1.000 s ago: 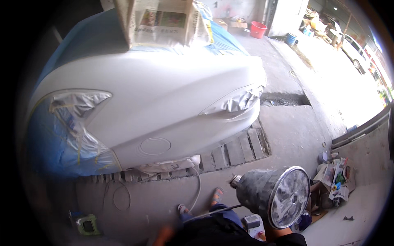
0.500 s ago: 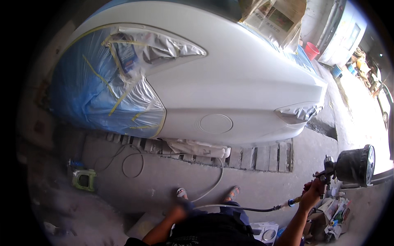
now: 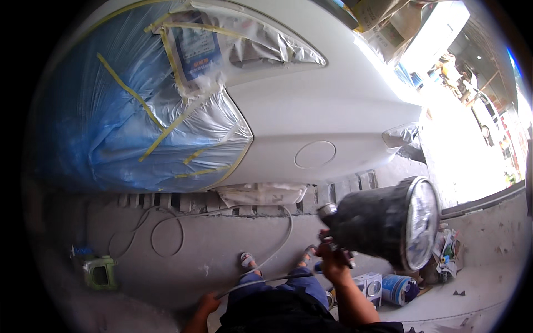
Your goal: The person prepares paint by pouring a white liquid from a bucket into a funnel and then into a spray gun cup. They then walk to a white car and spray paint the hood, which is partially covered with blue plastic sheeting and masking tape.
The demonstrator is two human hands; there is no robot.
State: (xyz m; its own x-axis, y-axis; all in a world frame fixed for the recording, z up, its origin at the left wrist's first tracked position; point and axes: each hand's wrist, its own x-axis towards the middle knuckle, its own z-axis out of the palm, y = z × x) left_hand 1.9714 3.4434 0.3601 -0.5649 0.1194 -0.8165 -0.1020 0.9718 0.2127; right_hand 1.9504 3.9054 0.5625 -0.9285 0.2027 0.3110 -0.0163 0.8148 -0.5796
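Observation:
My right hand (image 3: 335,267) is closed round the grip of a paint spray gun (image 3: 328,215), which carries a large black cup (image 3: 373,222). The gun is raised and tilted, its cup pointing to the right. From the gun's underside a grey air hose (image 3: 252,283) runs left across my legs. My left hand (image 3: 209,304), low and to the left, is closed on this hose. Beyond the gun stands a white car body (image 3: 288,111). Blue plastic film (image 3: 111,122) with yellow tape covers the car's left part, and silvery film (image 3: 277,50) covers a window.
The hose loops (image 3: 166,233) over the grey floor. A wooden slatted strip (image 3: 327,194) lies under the car. A green stool (image 3: 100,273) stands at the left. Cans (image 3: 397,289) and boxes (image 3: 369,286) sit close on my right. Bright daylight enters at the far right.
The spray gun has swung left and closer with my right hand, and its cup looks larger. My left hand has moved left and down. My view has shifted toward the car's covered part.

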